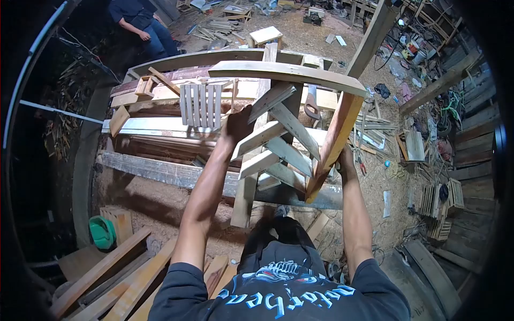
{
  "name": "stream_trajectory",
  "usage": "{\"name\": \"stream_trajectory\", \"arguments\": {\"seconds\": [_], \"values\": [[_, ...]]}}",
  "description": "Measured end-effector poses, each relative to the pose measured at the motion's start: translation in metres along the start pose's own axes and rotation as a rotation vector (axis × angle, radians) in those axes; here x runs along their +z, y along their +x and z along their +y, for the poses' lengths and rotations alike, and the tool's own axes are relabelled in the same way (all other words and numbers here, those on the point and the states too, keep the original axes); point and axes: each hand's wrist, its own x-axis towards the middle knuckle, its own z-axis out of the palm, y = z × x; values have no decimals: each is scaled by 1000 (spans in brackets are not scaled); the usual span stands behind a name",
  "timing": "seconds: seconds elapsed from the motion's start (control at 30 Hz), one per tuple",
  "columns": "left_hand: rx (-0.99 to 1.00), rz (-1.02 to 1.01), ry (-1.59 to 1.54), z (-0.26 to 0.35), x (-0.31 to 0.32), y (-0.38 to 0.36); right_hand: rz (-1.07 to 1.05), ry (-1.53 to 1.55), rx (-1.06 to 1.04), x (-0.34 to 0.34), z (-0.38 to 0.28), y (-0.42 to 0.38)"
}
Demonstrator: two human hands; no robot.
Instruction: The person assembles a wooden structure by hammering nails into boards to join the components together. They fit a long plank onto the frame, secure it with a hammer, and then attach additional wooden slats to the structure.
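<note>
A wooden frame [336,144] with a curved top rail [284,69] and several slanted slats [289,152] stands before me at the workbench. My left hand [239,125] is closed round the end of a grey slat [273,100] at the frame's upper left. Low on the right, my right hand [345,160] grips the outer side of the orange-brown post; its fingers are partly hidden behind the wood. Left of the frame, a small slatted panel [201,105] lies on the boards. A handsaw [311,104] rests behind the frame.
The bench's front beam [160,170] runs across below the frame. A co-worker [147,29] stands at the back left. Planks [134,278] and a green container [101,232] are at the lower left. Red-handled pliers [362,167] lie right, near slatted crates [444,208].
</note>
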Motion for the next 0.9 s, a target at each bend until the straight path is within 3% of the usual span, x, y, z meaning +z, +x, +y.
{"name": "stream_trajectory", "arguments": {"seconds": [0.17, 0.2, 0.37, 0.43, 0.5, 0.6, 0.77, 0.83, 0.9], "values": [[3, -55, 71, 5, -12, 32, -6, 88, 84, 11, -24, -10], [-57, -146, 90, 13, -24, 40, 20, 115, 120, 11, -29, -11], [-2, -278, 110, 19, -32, 48, 49, -53, 267, -10, -8, 1], [-8, -367, 79, -6, 3, 39, 59, -58, 317, -13, 12, -2], [-69, -535, 120, -33, 46, 21, 37, -30, 443, -67, 89, 32], [-179, -637, 10, -62, 103, -23, 172, -200, 535, -15, 70, -13], [-114, -621, -59, -89, 167, -68, 180, -210, 544, -59, 154, 0], [-23, -663, -23, -100, 184, -61, 199, -216, 593, -65, 163, 5], [-71, -641, -52, -105, 199, -57, 157, -160, 586, -69, 164, 6]]}}
